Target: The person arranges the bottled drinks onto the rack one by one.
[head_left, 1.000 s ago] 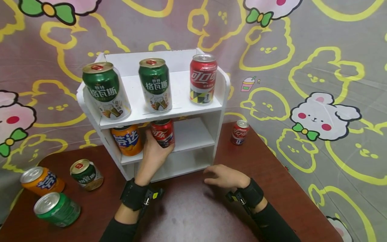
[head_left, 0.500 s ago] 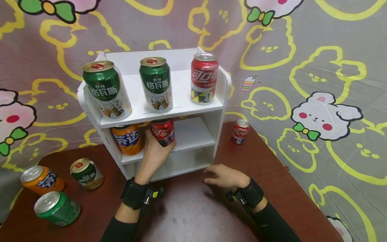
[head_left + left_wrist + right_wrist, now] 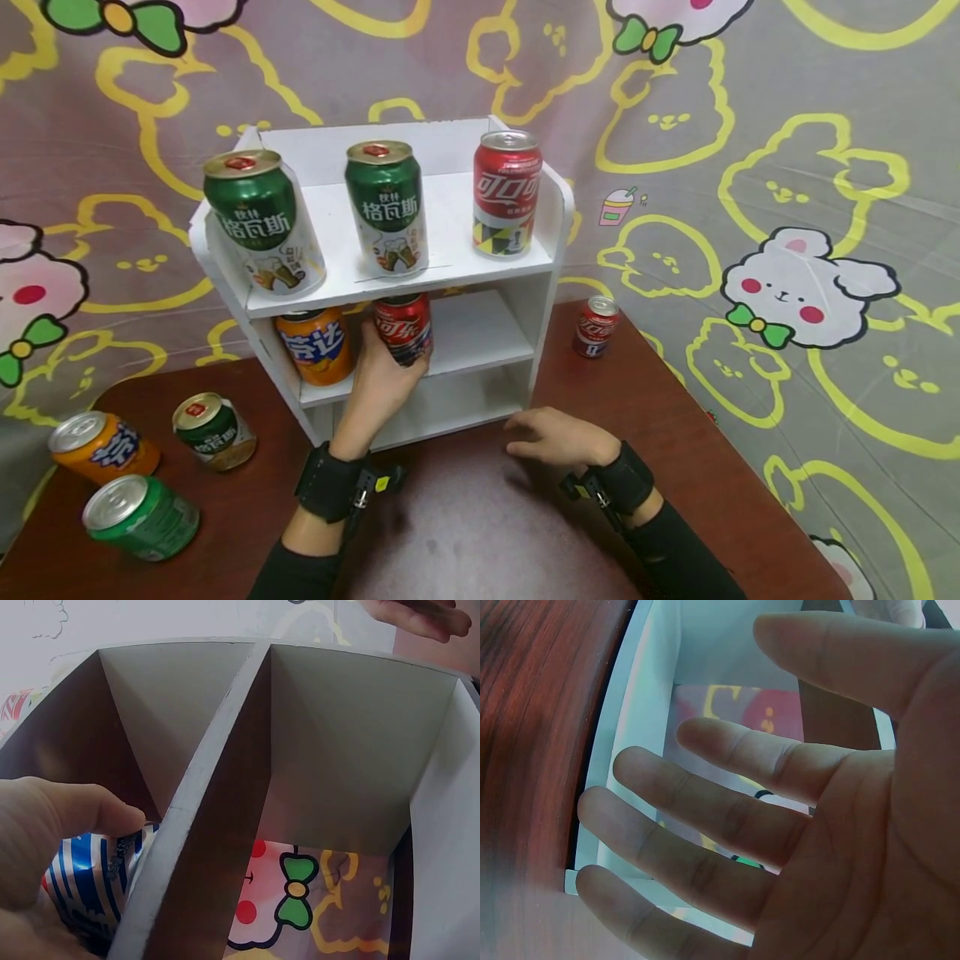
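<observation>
1. Head view: since the earlier frame almost nothing has moved. The left hand (image 3: 384, 379) has shifted only slightly at the red can (image 3: 405, 325), and the right hand (image 3: 561, 437) has kept its place. The left hand is clamped on the red can, which is inside the middle level of the white shelf (image 3: 457, 200); the hand hides part of it, so I cannot tell whether its base touches the board. The Fanta can (image 3: 315, 348) stands just beside it, on the left. The right hand is near the shelf's lower right corner, over the table (image 3: 465, 533), gripping nothing. On top stand two green cans (image 3: 386, 218) and, at the right, a Coke can (image 3: 506, 196). A small can (image 3: 596, 327) stands on the table, right of the shelf. Left of the shelf are an orange can (image 3: 105, 450), a kvass can (image 3: 215, 433) and a plain green can (image 3: 142, 517). Each wrist wears a black band (image 3: 330, 483); patterned cloth (image 3: 667, 108) hangs behind.

2. Left wrist view: a fingertip of the left hand presses against a blue-and-white striped side of the can, next to a board (image 3: 199, 780). The right hand shows at the upper right.

3. Right wrist view: the right hand's palm shows, its fingers (image 3: 697, 847) extended and apart, in front of the shelf.
</observation>
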`<state>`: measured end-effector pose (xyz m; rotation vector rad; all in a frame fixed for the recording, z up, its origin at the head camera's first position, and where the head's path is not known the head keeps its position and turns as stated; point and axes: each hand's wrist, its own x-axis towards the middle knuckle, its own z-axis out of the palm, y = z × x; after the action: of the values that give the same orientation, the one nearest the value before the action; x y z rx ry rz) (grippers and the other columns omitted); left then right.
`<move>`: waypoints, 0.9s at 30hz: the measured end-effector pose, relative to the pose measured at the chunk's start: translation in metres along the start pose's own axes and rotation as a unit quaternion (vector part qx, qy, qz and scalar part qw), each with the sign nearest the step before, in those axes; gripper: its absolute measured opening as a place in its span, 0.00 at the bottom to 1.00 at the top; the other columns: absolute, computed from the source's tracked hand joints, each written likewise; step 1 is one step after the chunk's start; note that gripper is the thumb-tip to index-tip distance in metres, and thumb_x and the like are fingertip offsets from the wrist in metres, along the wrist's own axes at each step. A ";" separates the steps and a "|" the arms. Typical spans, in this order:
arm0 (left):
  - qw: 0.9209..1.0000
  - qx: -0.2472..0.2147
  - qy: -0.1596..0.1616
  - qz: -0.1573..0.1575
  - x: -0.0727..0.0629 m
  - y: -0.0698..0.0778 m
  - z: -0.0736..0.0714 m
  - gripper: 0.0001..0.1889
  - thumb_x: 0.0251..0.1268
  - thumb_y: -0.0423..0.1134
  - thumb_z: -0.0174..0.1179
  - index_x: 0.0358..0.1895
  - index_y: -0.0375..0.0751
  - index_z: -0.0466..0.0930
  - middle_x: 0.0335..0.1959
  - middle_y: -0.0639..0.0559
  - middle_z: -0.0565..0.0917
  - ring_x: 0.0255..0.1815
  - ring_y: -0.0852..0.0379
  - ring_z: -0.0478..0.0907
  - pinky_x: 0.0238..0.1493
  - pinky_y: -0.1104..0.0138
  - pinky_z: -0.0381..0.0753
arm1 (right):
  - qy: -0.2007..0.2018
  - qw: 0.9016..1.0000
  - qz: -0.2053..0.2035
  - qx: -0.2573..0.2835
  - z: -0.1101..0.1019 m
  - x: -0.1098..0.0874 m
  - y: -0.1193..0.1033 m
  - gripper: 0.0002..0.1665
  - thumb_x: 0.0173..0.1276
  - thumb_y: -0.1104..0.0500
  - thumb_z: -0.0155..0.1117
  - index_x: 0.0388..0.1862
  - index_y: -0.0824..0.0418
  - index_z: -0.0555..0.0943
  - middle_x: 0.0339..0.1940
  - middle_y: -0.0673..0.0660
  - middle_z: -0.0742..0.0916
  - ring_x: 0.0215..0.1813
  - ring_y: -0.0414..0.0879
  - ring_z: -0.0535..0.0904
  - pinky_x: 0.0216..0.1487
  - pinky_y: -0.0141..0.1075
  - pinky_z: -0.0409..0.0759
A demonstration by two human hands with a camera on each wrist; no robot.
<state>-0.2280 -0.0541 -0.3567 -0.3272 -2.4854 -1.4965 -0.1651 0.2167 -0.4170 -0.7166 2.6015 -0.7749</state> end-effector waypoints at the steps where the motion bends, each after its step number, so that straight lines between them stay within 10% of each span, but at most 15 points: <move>1: 1.000 0.001 0.001 0.001 0.000 0.000 0.000 0.44 0.54 0.43 0.67 0.67 0.34 0.47 0.57 0.35 0.68 0.57 0.43 0.69 0.58 0.51 0.67 | 0.000 1.000 -0.001 0.000 0.000 0.000 0.000 0.26 0.70 0.46 0.56 0.58 0.62 0.76 0.51 0.51 0.82 0.50 0.39 0.76 0.52 0.39 0.75; 27: 0.999 0.008 0.048 0.006 0.001 0.000 0.008 0.47 0.48 0.42 0.73 0.66 0.33 0.50 0.60 0.33 0.63 0.60 0.41 0.64 0.61 0.52 0.63 | 0.001 1.000 -0.001 -0.010 0.002 0.002 0.002 0.26 0.71 0.46 0.56 0.59 0.62 0.76 0.52 0.52 0.82 0.52 0.40 0.76 0.53 0.40 0.74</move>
<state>-0.2293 -0.0467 -0.3602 -0.2610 -2.4133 -1.4522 -0.1664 0.2164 -0.4197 -0.7262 2.6134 -0.7510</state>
